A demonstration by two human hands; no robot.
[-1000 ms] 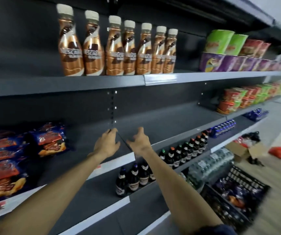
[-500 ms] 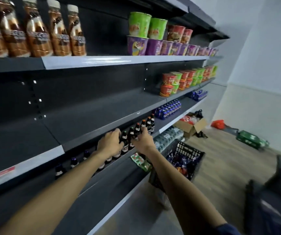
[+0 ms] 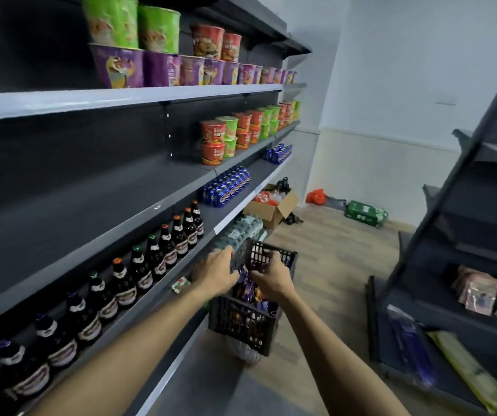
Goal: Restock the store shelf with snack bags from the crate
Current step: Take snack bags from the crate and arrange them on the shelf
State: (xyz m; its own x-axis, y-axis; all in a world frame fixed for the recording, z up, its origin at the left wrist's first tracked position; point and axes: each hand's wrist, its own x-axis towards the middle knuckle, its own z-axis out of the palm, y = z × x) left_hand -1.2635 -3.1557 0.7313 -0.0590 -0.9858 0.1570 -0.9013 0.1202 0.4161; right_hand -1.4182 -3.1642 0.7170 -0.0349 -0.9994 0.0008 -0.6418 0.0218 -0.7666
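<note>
**Both hands over the crate**

On our left runs the store shelf (image 3: 127, 99), tier over tier: cup noodles (image 3: 115, 67) on top, and lower down a row of dark bottles (image 3: 139, 270) along the front edge, with blue cans (image 3: 226, 187) farther along. A small green and red packet (image 3: 180, 285) lies on the shelf edge just beside our left hand (image 3: 215, 276). That hand hangs over the crate's near left corner, fingers bent downward; we cannot tell whether they hold anything. The black crate (image 3: 242, 324) stands on the floor against the shelf base, with snack bags (image 3: 248, 291) piled inside. Our right hand (image 3: 271, 276) reaches into it, fingers curled down among the bags; whether they grip one is hidden. Beyond lies an open cardboard box (image 3: 272, 207). At far right stands another dark rack (image 3: 463, 205) holding a few packets.
</note>
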